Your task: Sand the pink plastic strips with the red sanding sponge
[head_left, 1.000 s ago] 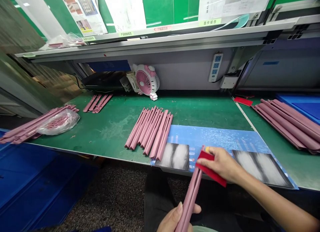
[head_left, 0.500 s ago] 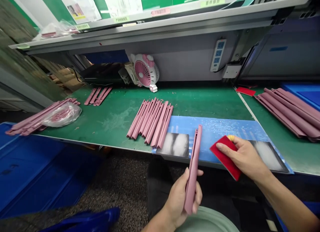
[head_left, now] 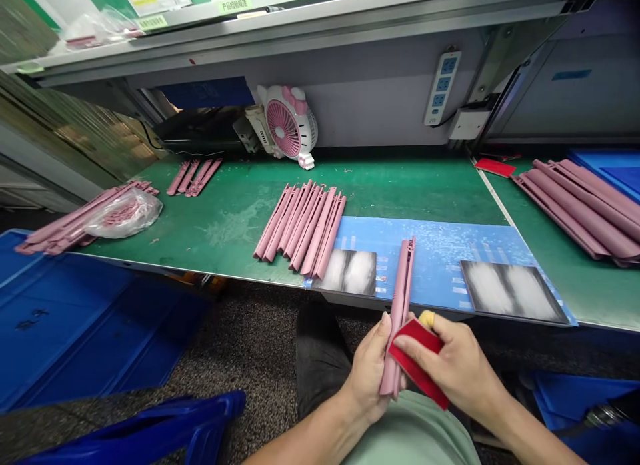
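Observation:
My left hand (head_left: 369,368) is closed around the lower part of a long pink plastic shell (head_left: 401,285), held upright in front of the bench edge. A slot and small cut-outs show near its top end. Between the thumb and fingers of my right hand (head_left: 457,358) is a flat red pad (head_left: 420,365), its edge against the lower right side of the shell. Yellow tape wraps one finger of that hand. Just left of the shell, a row of similar pink shells (head_left: 303,231) lies side by side on the green bench top (head_left: 220,231).
Dark-and-white pictures (head_left: 510,291) lie on a blue sheet (head_left: 445,241). More pink shells (head_left: 583,205) are stacked at the right, others (head_left: 70,218) at the left beside a plastic bag (head_left: 125,213). A fan (head_left: 289,126) and power strip (head_left: 443,88) are at the back. A shelf (head_left: 300,35) overhangs the bench.
My right hand has brought the red pad left and down onto the shell. The shell has turned in my left hand and shifted slightly right at its top. The view has tilted down.

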`<state>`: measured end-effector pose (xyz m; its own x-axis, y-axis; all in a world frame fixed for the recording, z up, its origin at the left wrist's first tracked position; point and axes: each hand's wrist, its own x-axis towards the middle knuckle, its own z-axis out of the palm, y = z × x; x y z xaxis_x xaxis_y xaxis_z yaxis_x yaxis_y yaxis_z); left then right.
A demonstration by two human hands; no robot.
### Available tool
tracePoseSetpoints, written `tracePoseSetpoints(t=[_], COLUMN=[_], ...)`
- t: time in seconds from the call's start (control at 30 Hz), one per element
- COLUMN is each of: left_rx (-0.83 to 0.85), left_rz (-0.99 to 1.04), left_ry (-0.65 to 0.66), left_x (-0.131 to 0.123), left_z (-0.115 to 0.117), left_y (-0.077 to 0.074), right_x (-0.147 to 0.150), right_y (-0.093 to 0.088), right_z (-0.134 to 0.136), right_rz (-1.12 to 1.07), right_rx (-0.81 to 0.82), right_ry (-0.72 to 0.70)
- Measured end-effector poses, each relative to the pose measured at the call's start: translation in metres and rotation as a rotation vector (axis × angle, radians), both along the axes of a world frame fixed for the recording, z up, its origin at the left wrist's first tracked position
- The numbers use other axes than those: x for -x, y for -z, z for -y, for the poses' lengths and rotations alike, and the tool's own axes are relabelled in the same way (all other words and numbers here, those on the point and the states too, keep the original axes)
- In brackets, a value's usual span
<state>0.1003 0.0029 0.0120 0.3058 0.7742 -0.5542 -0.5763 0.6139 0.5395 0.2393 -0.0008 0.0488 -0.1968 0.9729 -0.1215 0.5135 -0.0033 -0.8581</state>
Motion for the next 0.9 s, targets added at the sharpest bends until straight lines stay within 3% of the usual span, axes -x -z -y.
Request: tracePoseSetpoints(t=[0.17,0.3,0.47,0.6,0.77,0.9], left_rx=[0.008,-0.034,0.000,-0.064,-0.185,-0.192], left_rz=[0.052,0.029,0.033,0.100,0.154,0.194], left_ry=[-0.006,0.043,0.071,0.118,0.156,0.194], left_x=[0.004,0.006,0.013,0.019,0.026,0.036], left_z=[0.006,0.013,0.019,0.022,0.022,0.019], left_y=[0.001,0.008,0.011,0.019,0.050,0.059], right_x=[-0.004,-0.011,-0.016,-0.024,-0.027,-0.043], right_y=[-0.001,0.000,-0.002,0.001,0.011,0.005], right_z=[-0.010,-0.028,-0.057,-0.086,-0.111,-0.159], right_rz=[0.062,0.162,0.264,0.320,0.368,0.441], right_rx=[0.036,-0.040,-0.047,-0.118,-0.142,-0.222], right_ry=[-0.147,0.010,-0.153,-0.002,-0.070,0.156])
